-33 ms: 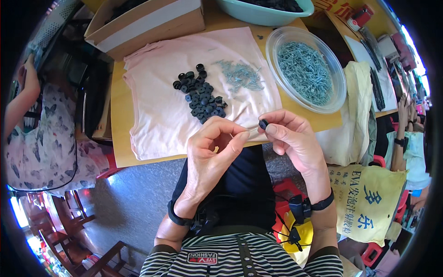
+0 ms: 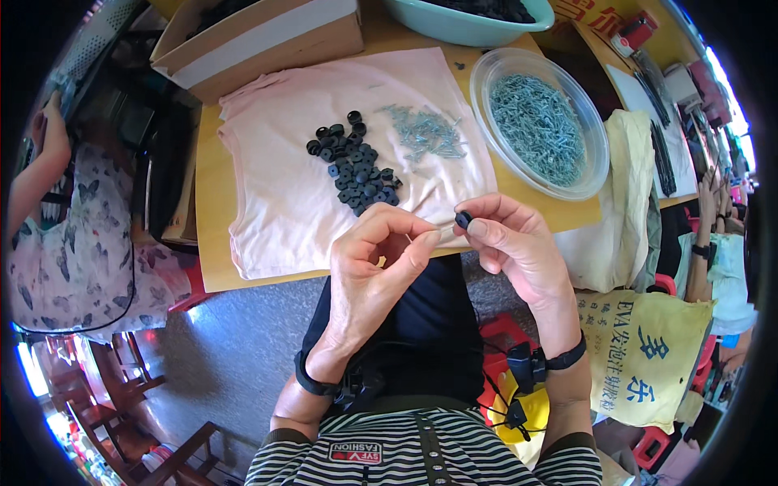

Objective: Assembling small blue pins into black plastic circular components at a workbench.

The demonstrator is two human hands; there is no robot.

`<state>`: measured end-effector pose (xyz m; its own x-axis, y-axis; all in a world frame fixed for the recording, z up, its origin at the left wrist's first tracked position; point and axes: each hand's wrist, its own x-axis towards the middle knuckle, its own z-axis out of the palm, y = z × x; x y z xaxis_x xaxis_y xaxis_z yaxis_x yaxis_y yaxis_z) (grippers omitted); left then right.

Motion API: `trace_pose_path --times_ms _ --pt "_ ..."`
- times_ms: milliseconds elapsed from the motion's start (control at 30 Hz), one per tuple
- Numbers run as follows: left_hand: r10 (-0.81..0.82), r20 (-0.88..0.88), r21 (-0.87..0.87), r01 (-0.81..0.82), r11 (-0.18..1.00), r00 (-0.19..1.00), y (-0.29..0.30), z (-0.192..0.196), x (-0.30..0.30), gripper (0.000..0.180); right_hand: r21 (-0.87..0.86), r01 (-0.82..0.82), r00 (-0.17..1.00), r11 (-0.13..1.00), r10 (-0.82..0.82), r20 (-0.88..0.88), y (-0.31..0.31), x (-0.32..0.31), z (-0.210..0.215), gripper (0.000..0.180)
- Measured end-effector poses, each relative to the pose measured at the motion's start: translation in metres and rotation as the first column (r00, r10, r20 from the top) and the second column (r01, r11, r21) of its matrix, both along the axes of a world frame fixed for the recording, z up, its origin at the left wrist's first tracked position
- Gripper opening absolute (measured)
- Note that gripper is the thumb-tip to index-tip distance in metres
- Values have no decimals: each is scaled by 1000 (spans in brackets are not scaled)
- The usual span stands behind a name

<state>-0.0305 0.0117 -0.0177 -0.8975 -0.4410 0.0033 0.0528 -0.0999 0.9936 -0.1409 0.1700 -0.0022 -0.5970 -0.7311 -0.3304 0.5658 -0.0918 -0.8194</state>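
Just below the middle of the frame, the left hand (image 2: pixel 374 263) and the right hand (image 2: pixel 512 241) meet over the near edge of the table (image 2: pixel 212 243). The right grip is closed on a small black washer (image 2: pixel 463 219), pinched between thumb and forefinger; the left grip is pinched on a thin screw (image 2: pixel 444 236) whose tip points at the washer, though most of the screw is hidden by the fingertips and whether it has entered the hole is too small to tell. Above the hands, a pink cloth (image 2: pixel 275 186) covers the middle of the table and carries a heap of black washers (image 2: pixel 354 164) with a loose scatter of grey screws (image 2: pixel 425 134) to its right. A clear round bowl of screws (image 2: pixel 539 121) stands at the upper right, its near rim close to the table edge. A cardboard box (image 2: pixel 259 36) at the upper left and a teal basin (image 2: pixel 470 23) at the top centre are both cut off by the frame. The cloth's lower edge reaches almost to the table edge, leaving a bare strip of wood on the left. Below the table, grey floor (image 2: pixel 235 348) lies open at the lower left. At the left rim, another person in a patterned dress (image 2: pixel 65 251) is only partly in view. A yellow bag (image 2: pixel 640 356) hangs at the lower right.
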Motion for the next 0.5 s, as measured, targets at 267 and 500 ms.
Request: trace_pose_path --times_ms 267,500 --pt "-17 57 -142 25 990 998 -9 7 7 7 -10 -59 997 998 60 48 -12 7 2 22" --pt "69 -99 -634 -116 765 993 -9 18 10 15 89 -53 987 995 66 -149 -17 14 -2 20"
